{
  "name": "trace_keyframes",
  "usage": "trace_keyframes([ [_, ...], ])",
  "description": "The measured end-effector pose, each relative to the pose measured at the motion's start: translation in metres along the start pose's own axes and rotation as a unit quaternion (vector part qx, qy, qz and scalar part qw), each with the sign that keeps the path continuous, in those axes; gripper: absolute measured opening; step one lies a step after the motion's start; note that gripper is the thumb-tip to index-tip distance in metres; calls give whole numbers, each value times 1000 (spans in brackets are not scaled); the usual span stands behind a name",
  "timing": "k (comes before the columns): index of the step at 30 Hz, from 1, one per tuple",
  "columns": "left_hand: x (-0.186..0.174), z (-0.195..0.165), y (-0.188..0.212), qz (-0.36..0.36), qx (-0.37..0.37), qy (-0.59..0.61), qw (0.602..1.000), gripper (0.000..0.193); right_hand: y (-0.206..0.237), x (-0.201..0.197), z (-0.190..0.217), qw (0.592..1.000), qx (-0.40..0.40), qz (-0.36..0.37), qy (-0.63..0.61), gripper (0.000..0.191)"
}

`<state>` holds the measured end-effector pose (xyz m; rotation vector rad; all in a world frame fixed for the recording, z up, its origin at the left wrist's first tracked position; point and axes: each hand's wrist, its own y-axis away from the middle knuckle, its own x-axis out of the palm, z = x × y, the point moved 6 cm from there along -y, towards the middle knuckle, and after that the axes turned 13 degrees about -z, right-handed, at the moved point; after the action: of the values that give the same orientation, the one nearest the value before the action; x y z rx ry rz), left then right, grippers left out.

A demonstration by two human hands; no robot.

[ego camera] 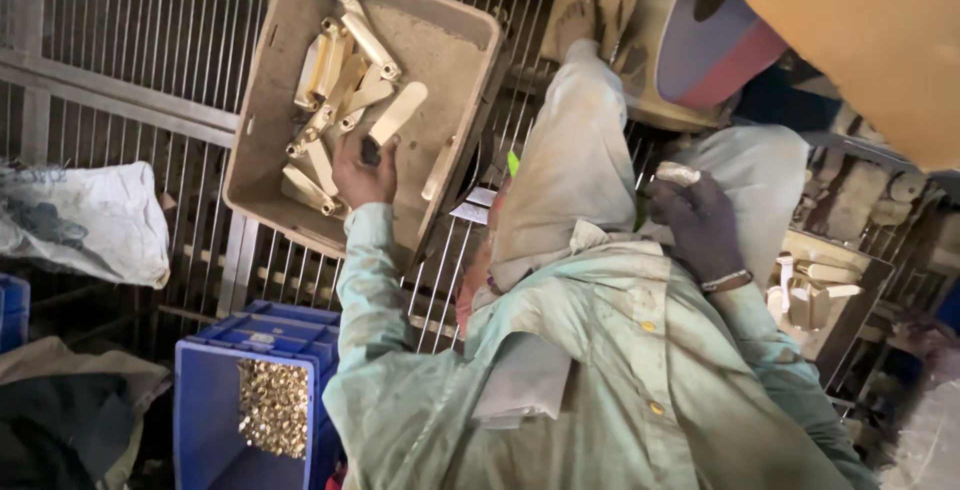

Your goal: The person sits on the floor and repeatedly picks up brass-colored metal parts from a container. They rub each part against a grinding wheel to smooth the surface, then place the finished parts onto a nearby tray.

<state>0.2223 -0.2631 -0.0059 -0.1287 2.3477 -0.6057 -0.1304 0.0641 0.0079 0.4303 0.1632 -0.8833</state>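
My left hand [365, 175] reaches into a beige plastic tray [270, 80] that holds several pale brass handle-shaped pieces. Its fingers are closed on one flat brass piece [397, 112] near the tray's middle. My right hand [700, 222], dark and dusty with a band at the wrist, grips a small pale brass piece [678, 173] above my lap. It is held just below a belt grinder [715, 50] with a grey and red band. My pale green shirt and trouser leg fill the middle of the view.
A blue crate [215, 390] with small golden metal bits stands at the lower left. A white sack [90, 220] lies on the metal grate floor [150, 40]. A second tray with brass pieces [815, 290] sits to the right.
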Motion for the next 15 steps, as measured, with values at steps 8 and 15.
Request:
trace_keyframes([
  [8,31,-175,32,175,153,239,943,31,8,-10,12,992,-125,-18,13,39],
  [15,88,-270,115,362,242,323,840,35,46,-35,13,976,-216,-14,38,53],
])
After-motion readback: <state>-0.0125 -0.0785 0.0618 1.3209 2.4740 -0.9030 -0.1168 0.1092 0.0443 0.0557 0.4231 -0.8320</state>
